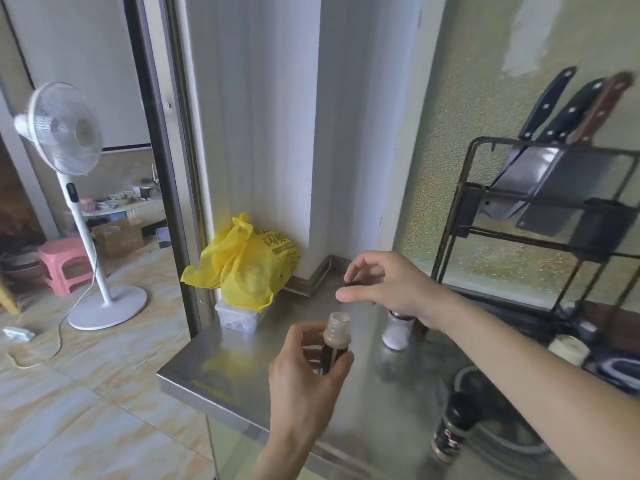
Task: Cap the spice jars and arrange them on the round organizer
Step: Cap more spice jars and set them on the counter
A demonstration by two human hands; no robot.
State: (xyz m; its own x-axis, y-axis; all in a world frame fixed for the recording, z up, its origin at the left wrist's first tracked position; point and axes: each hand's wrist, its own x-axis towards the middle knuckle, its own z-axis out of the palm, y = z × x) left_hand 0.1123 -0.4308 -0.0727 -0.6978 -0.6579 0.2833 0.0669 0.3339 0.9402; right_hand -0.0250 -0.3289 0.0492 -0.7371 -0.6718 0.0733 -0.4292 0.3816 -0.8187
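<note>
Uncapped brown-filled spice jar [335, 342] stands upright in the left grip [308, 372], fingers curled round it; just above, the right grip [384, 285] pinches a dark round cap [353, 283] over the steel counter [242, 368].

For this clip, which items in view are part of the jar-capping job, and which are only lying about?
Job: open spice jar held by the left hand; dark cap pinched by the right hand; white jar; dark jar; round organizer, apparently.

Lying about: yellow bag, clear box, knife rack, fan, pink stool.
</note>
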